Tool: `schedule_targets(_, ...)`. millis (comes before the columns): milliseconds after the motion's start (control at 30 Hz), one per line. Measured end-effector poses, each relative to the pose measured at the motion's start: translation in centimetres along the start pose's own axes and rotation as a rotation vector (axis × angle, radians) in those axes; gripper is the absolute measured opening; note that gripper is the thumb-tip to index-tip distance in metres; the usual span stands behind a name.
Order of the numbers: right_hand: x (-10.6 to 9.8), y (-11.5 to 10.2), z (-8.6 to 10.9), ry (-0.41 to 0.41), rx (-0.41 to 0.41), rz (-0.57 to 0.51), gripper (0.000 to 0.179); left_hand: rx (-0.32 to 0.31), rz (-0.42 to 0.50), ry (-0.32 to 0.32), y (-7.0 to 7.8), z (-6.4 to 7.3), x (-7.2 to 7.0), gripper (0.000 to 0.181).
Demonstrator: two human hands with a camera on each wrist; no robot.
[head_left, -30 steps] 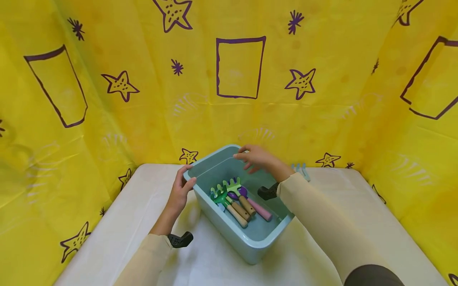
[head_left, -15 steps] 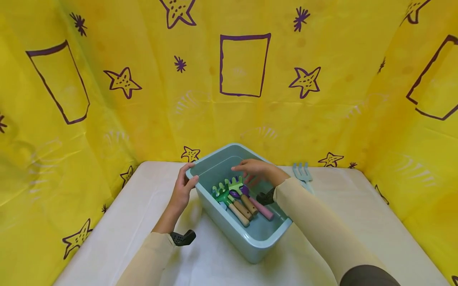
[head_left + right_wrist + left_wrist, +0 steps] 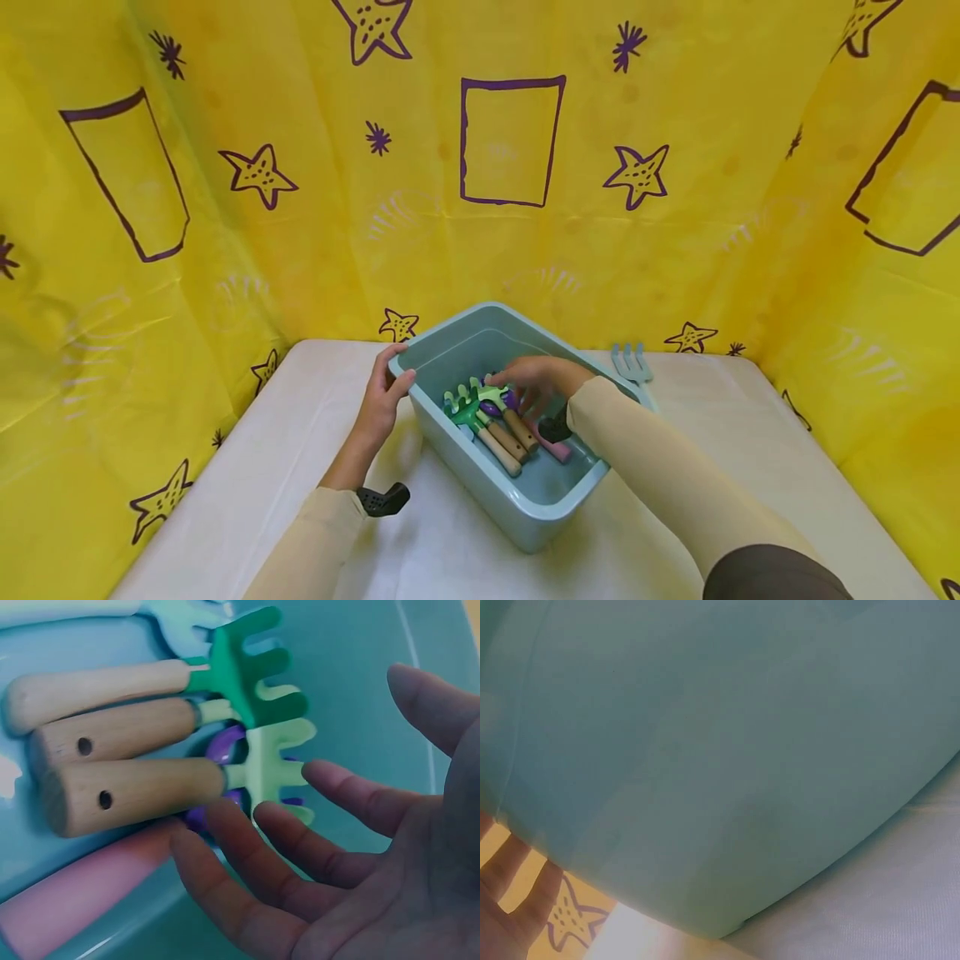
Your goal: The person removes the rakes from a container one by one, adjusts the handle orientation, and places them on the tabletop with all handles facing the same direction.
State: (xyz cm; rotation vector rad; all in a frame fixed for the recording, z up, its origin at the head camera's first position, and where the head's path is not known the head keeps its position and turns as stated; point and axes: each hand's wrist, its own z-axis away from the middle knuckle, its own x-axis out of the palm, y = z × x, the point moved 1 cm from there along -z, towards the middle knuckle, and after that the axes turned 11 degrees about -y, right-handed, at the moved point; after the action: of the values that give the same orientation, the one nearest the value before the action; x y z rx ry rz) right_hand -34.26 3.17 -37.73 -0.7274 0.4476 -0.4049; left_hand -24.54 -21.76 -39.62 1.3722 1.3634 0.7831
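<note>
The left grip (image 3: 381, 400) pinches the bin (image 3: 495, 498) by its rim at ten o'clock; a firm hold should prevent sliding. At one o'clock the right grip (image 3: 540, 375), empty with fingers parted, hangs beside the nearer light-green rake (image 3: 261, 769) (contact is hard to judge), tines toward eleven inside the bin. Lifting its handle (image 3: 142, 795) straight up should avoid snagging the darker green rake (image 3: 240, 675).

Yellow cloth (image 3: 435, 271) up back and both sides! Purple starfish (image 3: 637, 177) all over it, spiky bursts (image 3: 378, 137) between, purple square (image 3: 513, 82) high centre. Below, white table (image 3: 307, 400), far edge meeting yellow.
</note>
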Motion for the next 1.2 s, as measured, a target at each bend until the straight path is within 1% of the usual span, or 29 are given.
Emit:
schedule_targets(133,0.31,0.40,-0.37,-0.016,0.053,0.029,0.063,-0.004,0.002,0.000,0.08,0.13,0.08,0.048)
schedule_targets(267,0.57,0.65,-0.69,-0.037,0.126,0.071,0.059,-0.004,0.005,-0.001,0.13,0.23,0.10,0.049)
schedule_targets(367,0.67,0.77,-0.77,-0.063,0.165,0.109,0.062,-0.003,0.002,0.000,0.08,0.22,0.09,0.049)
schedule_targets(467,0.70,0.92,-0.83,-0.096,0.180,0.115,0.062,-0.005,-0.005,0.002,0.07,0.16,0.11,0.049)
schedule_targets(567,0.71,1.03,-0.88,-0.112,0.178,0.109,0.055,-0.012,-0.011,0.004,0.07,0.11,0.13,0.049)
schedule_targets(667,0.74,1.01,-0.91,-0.108,0.164,0.082,0.050,-0.016,-0.011,0.006,0.11,0.11,0.12,0.049)
schedule_targets(867,0.57,0.77,-0.79,-0.077,0.115,0.003,0.047,-0.021,-0.005,0.007,0.28,0.17,0.11,0.049)
schedule_targets(967,0.50,0.66,-0.62,-0.070,0.107,-0.044,0.037,-0.025,-0.001,0.009,0.30,0.14,0.12,0.049)
schedule_targets(1033,0.44,0.60,-0.49,-0.048,0.064,-0.018,0.024,-0.025,0.002,0.008,0.28,0.10,0.13,0.048)
schedule_targets(1067,0.40,0.59,-0.43,-0.037,0.038,-0.004,0.020,-0.025,0.003,0.008,0.26,0.08,0.14,0.048)
schedule_targets(1167,0.26,0.63,-0.27,0.005,-0.049,0.069,0.030,-0.024,0.005,0.005,0.22,0.07,0.20,0.048)
schedule_targets(1200,0.22,0.66,-0.21,0.021,-0.071,0.096,0.031,-0.022,0.006,0.004,0.22,0.08,0.22,0.048)
